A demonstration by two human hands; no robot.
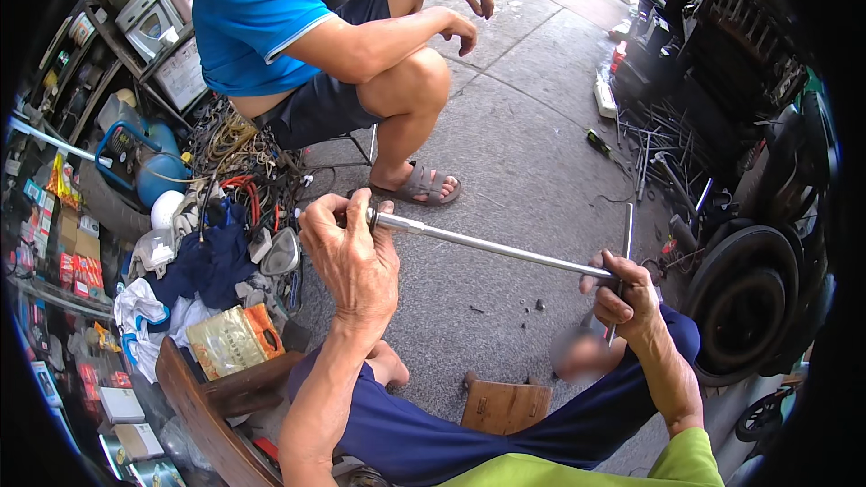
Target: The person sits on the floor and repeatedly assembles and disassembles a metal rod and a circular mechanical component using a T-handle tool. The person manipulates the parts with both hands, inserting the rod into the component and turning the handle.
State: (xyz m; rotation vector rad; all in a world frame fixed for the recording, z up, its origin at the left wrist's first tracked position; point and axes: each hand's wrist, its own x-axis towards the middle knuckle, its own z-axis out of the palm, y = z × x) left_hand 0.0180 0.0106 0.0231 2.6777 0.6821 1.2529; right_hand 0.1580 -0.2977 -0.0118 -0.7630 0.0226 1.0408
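Note:
A long silver T-handle socket wrench point(501, 248) is held out across my lap, its socket end to the left and its crossbar to the right. My left hand point(354, 257) is closed at the socket end, its fingers pinching a small dark piece point(372, 217) whose kind I cannot make out. At the other end, my right hand point(627, 293) wraps round the joint of the shaft and crossbar. The crossbar sticks out above and below that hand. Under the wrench lies grey concrete floor point(469, 307).
Opposite me sits a person in a blue shirt point(262, 18), sandaled foot point(419, 185) beyond the wrench. Cables point(239, 140) and clothes point(207, 257) heap at left. Metal rods point(645, 158) and a black wheel point(744, 302) are at right. A small wooden stool point(505, 408) stands between my legs.

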